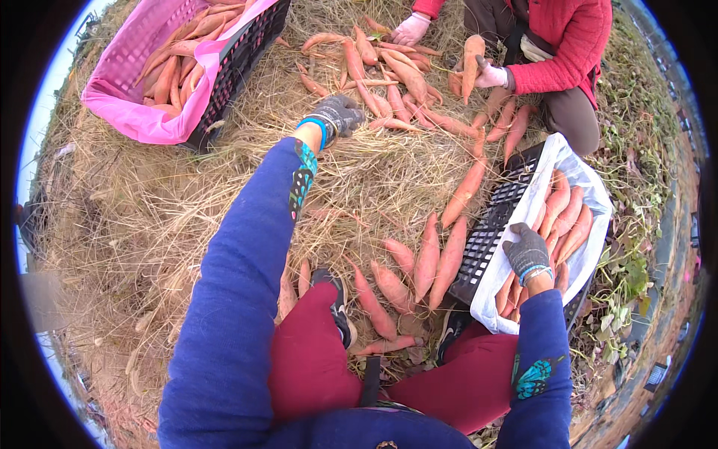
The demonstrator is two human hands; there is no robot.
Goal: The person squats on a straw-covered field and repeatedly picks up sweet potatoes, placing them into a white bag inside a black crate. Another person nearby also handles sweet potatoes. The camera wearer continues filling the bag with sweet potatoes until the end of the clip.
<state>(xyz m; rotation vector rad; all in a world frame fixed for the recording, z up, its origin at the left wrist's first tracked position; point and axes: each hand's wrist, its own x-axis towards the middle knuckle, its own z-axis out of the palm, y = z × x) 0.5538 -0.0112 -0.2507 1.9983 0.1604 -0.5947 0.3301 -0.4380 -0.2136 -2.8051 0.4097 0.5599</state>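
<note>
My left hand (338, 116), in a dark grey knit glove, reaches out over the dry grass at the near left edge of a pile of sweet potatoes (406, 78). Its fingers are bent, and their undersides are hidden. My right hand (528, 253), gloved alike, rests inside a black plastic crate (493, 216) with a white liner (583, 163). It lies over the sweet potatoes (561, 210) in there, close to the liner's left edge; whether it grips one I cannot tell. Between my feet and the crate lie several loose sweet potatoes (429, 258).
Across the pile kneels a person in a red jacket (561, 50), with a sweet potato (472, 67) in one gloved hand (491, 74) and the other hand (411, 29) at the pile. A black crate (241, 62) with pink liner (134, 120) holds sweet potatoes at upper left. Green vines (628, 275) border the right.
</note>
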